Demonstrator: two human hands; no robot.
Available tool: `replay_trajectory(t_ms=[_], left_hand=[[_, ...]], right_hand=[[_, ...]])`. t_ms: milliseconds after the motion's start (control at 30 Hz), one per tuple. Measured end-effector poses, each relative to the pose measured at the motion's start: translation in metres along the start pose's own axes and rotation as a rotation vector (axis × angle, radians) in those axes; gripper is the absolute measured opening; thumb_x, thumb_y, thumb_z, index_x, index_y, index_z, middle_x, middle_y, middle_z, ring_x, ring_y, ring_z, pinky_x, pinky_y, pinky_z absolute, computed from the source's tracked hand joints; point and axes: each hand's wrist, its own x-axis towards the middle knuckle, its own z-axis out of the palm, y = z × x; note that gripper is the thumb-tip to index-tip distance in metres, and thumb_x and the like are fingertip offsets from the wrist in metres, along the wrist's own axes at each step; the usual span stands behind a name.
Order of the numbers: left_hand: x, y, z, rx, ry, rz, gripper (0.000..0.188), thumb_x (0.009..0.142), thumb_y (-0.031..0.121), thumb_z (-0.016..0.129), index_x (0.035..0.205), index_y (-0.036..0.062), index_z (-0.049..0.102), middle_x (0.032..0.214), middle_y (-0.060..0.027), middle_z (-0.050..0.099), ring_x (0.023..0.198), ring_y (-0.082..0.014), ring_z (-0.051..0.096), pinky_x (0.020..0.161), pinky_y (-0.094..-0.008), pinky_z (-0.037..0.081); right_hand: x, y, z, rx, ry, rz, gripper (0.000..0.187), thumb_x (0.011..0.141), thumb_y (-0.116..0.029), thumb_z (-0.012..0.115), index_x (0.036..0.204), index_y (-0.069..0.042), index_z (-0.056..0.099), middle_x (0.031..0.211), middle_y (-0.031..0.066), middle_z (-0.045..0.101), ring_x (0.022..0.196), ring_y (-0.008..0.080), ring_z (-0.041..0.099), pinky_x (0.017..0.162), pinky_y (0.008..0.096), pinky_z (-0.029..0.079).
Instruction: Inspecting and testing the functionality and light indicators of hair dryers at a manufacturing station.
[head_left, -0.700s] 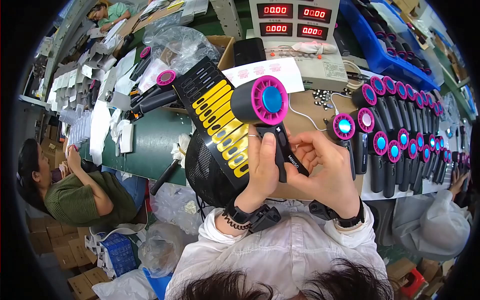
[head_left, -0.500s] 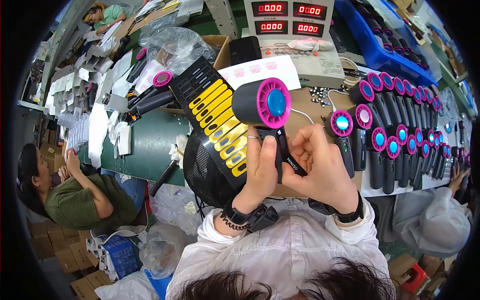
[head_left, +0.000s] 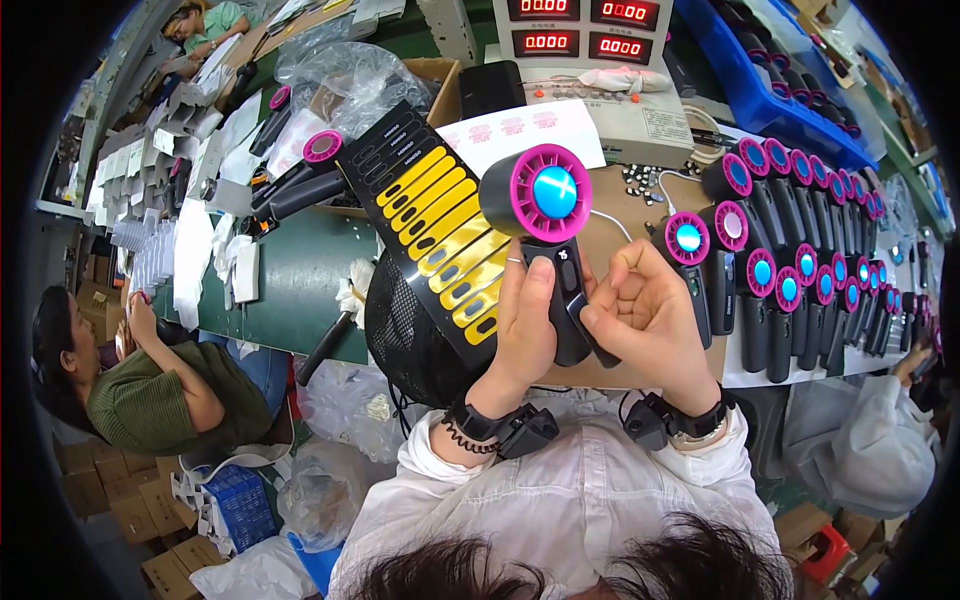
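A pink-and-black handheld fan [head_left: 540,222] is between the two hands, above the desk [head_left: 295,285], with work on it seemingly halfway.
The grip of the left hand [head_left: 527,332] is wrapped around its handle; the right hand [head_left: 652,325] has fingers bent beside a dark glossy strip [head_left: 598,342], but if they pinch it, I cannot tell. This strip is at an angle to the handle, so the fan looks unfinished. On the label sheet [head_left: 432,235], most slots show yellow; dark labels remain at its far end. This sheet and a black mesh bag [head_left: 398,345] crowd the left; rows of similar fans [head_left: 785,295] limit the right.
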Motion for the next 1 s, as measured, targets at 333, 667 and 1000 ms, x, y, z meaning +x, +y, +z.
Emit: replay_trajectory(t_ms=[333, 667, 1000], left_hand=[[0.001, 0.002, 0.0, -0.063, -0.009, -0.018, 0.03, 0.092, 0.028, 0.035, 0.107, 0.0025, 0.039, 0.086, -0.0084, 0.051, 0.073, -0.0128, 0.052, 0.067, -0.0252, 0.045], [0.006, 0.001, 0.001, -0.111, 0.026, -0.086, 0.031, 0.092, 0.031, 0.035, 0.103, 0.0031, 0.041, 0.087, -0.0096, 0.052, 0.074, -0.0138, 0.052, 0.067, -0.0259, 0.045], [0.007, -0.004, -0.002, -0.26, -0.075, -0.034, 0.038, 0.076, 0.01, 0.05, 0.111, 0.0024, 0.038, 0.092, -0.0088, 0.051, 0.077, -0.0161, 0.054, 0.064, -0.0293, 0.047]], right_hand=[[-0.004, 0.013, -0.001, 0.252, -0.007, -0.047, 0.026, 0.079, 0.005, 0.055, 0.088, -0.009, 0.034, 0.071, 0.0023, 0.05, 0.066, 0.0071, 0.05, 0.063, 0.019, 0.041], [-0.004, 0.004, 0.005, 0.291, 0.05, -0.05, 0.026, 0.079, 0.003, 0.055, 0.088, -0.009, 0.034, 0.069, 0.0024, 0.049, 0.065, 0.0077, 0.047, 0.061, 0.0179, 0.037], [0.001, -0.001, -0.003, 0.361, 0.104, -0.014, 0.021, 0.079, -0.001, 0.052, 0.089, -0.01, 0.036, 0.068, -0.0003, 0.049, 0.055, 0.0059, 0.044, 0.048, 0.0162, 0.03]])
